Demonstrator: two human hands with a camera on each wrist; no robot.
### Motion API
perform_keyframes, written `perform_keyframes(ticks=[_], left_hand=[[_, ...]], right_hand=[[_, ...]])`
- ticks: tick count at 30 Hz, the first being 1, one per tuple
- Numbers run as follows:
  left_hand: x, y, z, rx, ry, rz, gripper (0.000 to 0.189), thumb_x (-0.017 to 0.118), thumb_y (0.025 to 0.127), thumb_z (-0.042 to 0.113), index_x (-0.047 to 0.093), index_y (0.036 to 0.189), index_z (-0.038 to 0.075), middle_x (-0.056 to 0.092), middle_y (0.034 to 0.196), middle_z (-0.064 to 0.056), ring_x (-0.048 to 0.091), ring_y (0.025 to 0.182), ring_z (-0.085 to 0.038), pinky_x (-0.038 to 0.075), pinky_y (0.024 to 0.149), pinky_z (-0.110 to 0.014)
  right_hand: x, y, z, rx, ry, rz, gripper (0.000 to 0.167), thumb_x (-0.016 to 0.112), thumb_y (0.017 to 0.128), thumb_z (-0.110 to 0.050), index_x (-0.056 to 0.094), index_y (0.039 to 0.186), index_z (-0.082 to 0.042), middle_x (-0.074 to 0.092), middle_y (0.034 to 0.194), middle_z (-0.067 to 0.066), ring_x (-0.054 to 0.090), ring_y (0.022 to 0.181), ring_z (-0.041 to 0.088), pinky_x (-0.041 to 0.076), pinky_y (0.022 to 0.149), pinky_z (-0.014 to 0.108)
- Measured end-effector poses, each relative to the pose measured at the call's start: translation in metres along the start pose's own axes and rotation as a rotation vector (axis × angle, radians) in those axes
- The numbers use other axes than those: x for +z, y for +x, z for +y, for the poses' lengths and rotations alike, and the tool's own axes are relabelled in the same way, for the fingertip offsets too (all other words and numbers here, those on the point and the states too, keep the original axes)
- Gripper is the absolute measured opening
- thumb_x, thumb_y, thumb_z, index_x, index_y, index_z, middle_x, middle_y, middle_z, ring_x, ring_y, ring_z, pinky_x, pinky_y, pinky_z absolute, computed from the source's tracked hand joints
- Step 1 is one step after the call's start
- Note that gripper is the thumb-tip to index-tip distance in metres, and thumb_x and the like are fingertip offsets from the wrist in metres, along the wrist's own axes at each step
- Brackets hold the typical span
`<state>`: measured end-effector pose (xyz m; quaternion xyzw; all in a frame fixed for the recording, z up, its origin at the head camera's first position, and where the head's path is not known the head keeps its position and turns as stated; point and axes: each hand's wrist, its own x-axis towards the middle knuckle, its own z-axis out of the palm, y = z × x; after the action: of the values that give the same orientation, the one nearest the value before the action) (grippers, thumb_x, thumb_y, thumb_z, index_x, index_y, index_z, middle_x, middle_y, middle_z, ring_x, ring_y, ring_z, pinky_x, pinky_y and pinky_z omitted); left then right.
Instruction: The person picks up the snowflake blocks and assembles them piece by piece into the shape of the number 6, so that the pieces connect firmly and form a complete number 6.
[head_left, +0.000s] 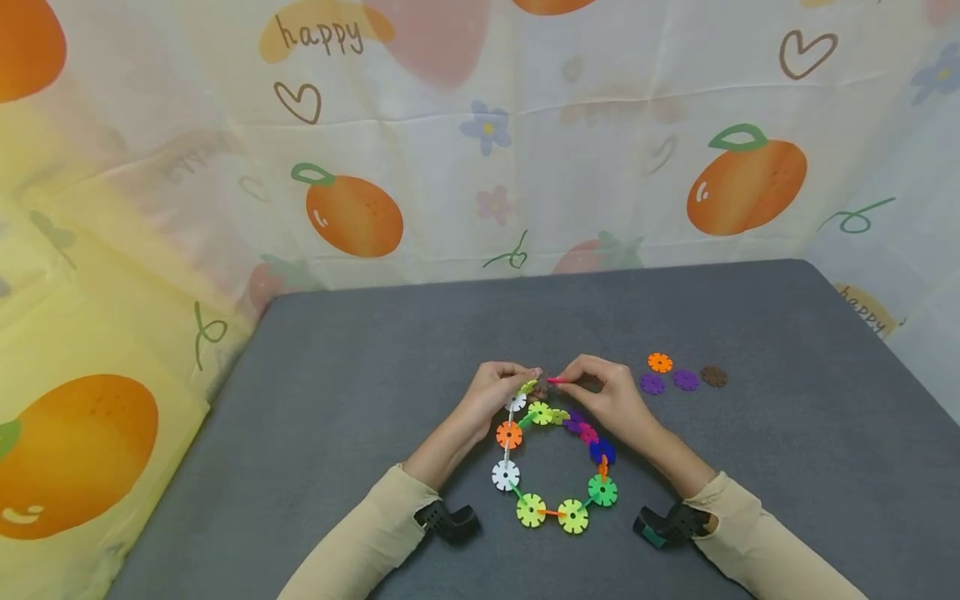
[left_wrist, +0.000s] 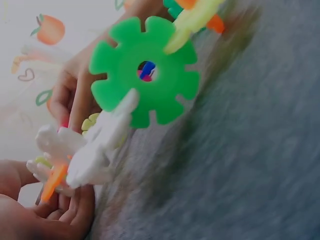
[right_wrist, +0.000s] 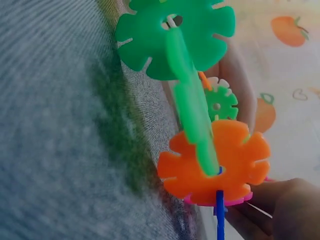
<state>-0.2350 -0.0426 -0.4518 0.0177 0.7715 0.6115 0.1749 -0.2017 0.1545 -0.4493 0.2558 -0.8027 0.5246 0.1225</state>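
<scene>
A chain of colourful notched plastic discs lies in a loop on the table, with a white disc [head_left: 506,475], a green disc [head_left: 602,490] and a yellow-green disc [head_left: 573,517] among them. At the loop's far side my left hand [head_left: 487,400] pinches the chain's end near a yellow-green disc [head_left: 528,387]. Facing it, my right hand [head_left: 613,404] pinches a pink disc [head_left: 557,380] between thumb and finger. Fingers partly hide where the two ends meet. A green disc [left_wrist: 117,57] fills much of the left wrist view; an orange disc [right_wrist: 215,155] stands before the right hand in the right wrist view.
Loose discs lie right of my right hand: an orange disc [head_left: 660,362], two purple discs [head_left: 686,380] and a brown disc [head_left: 714,376]. The grey table [head_left: 360,358] ends at a fruit-printed curtain [head_left: 450,192] behind.
</scene>
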Motion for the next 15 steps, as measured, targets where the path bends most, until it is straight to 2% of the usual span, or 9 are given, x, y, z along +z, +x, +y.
perform_keyframes(ticks=[3,5,8,10,13,15], left_hand=[[-0.002,0.0,0.002,0.009,-0.015,-0.019,0.029,0.066,0.093,0.033,0.075,0.102,0.006,0.071,0.111,-0.006,0.063,0.094,-0.011,0.049,0.085,-0.027],[-0.003,0.001,0.002,0.02,-0.038,-0.031,0.03,0.065,0.094,0.032,0.074,0.102,0.005,0.071,0.112,-0.008,0.069,0.09,-0.012,0.052,0.085,-0.026],[-0.003,0.003,0.0,0.018,-0.095,-0.041,0.03,0.065,0.095,0.028,0.073,0.104,0.001,0.071,0.111,-0.009,0.072,0.077,-0.011,0.058,0.076,-0.025],[-0.003,0.003,-0.001,0.014,-0.104,-0.024,0.03,0.065,0.094,0.027,0.073,0.104,0.0,0.071,0.109,-0.01,0.071,0.07,-0.009,0.058,0.068,-0.023],[-0.004,0.004,-0.002,0.007,-0.097,0.001,0.03,0.065,0.094,0.026,0.073,0.105,-0.001,0.069,0.108,-0.01,0.064,0.066,-0.004,0.056,0.06,-0.021],[-0.005,0.004,-0.003,0.008,-0.083,0.013,0.031,0.065,0.094,0.027,0.073,0.106,-0.001,0.068,0.111,-0.01,0.06,0.065,-0.004,0.055,0.059,-0.02]], right_hand=[[-0.001,0.002,0.003,0.056,0.02,0.004,0.005,0.068,0.088,0.002,0.07,0.09,-0.002,0.07,0.092,0.012,0.069,0.083,0.024,0.06,0.077,0.024],[-0.002,0.003,0.008,0.102,0.03,-0.003,0.006,0.068,0.089,-0.003,0.07,0.095,-0.005,0.071,0.095,0.011,0.069,0.086,0.019,0.058,0.079,0.021],[-0.009,0.005,0.014,0.168,0.037,-0.032,0.016,0.069,0.09,-0.009,0.068,0.105,-0.005,0.071,0.103,0.012,0.07,0.089,0.016,0.057,0.08,0.018],[-0.015,0.006,0.017,0.213,0.052,-0.042,0.023,0.069,0.091,-0.012,0.067,0.112,-0.002,0.071,0.107,0.014,0.07,0.09,0.017,0.057,0.079,0.018],[-0.029,0.009,0.022,0.283,0.07,-0.026,0.03,0.068,0.092,-0.016,0.065,0.116,0.001,0.07,0.109,0.018,0.071,0.09,0.02,0.058,0.078,0.02],[-0.039,0.011,0.025,0.322,0.043,0.007,0.032,0.068,0.093,-0.021,0.066,0.116,0.001,0.07,0.109,0.02,0.071,0.089,0.016,0.058,0.077,0.019]])
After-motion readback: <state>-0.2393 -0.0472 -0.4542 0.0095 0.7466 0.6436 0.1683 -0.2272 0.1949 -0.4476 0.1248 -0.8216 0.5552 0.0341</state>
